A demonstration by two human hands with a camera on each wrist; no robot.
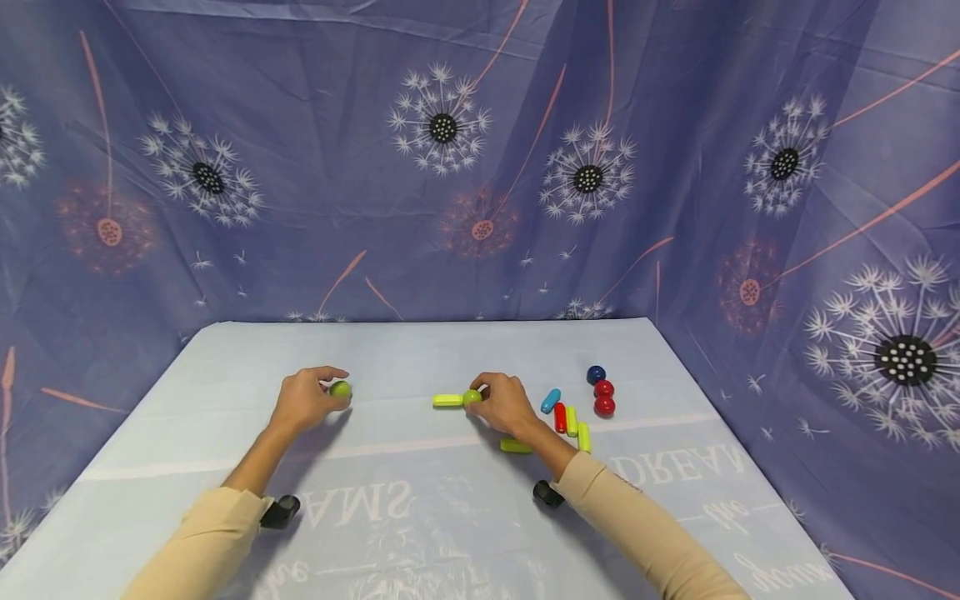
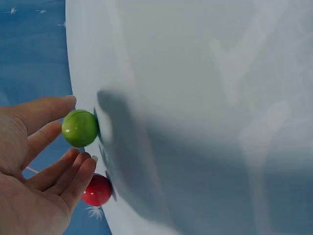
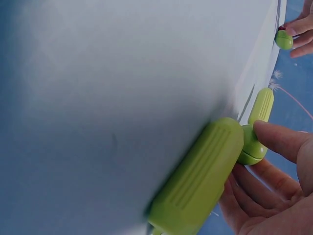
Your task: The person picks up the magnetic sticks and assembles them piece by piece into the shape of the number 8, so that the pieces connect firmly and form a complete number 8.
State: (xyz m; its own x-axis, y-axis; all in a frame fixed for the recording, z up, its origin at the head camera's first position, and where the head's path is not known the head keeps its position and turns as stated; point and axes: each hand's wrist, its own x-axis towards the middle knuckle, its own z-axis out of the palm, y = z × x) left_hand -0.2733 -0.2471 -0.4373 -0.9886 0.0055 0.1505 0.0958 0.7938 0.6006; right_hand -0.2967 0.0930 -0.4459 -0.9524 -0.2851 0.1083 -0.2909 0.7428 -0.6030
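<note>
On the left part of the table, my left hand (image 1: 306, 396) has its thumb and fingers spread around a glossy green ball (image 2: 79, 128). Gaps show between that ball and the nearest fingertips in the left wrist view. A red ball (image 2: 98, 190) sits past the lower fingers there. Near the middle, my right hand (image 1: 506, 404) pinches a second green ball (image 3: 252, 144) between thumb and fingers. Its left side meets the end of a yellow-green rounded stick (image 1: 447, 401) lying on the table. Another yellow-green stick (image 1: 515, 446) lies just below the right wrist.
Right of the right hand lie a blue stick (image 1: 551, 401), a red stick (image 1: 560, 417) and two yellow-green sticks (image 1: 572, 422). Farther right, a dark blue ball (image 1: 596, 375) and two red balls (image 1: 603, 406) form a row. A patterned curtain (image 1: 480, 167) borders the table (image 1: 390, 350).
</note>
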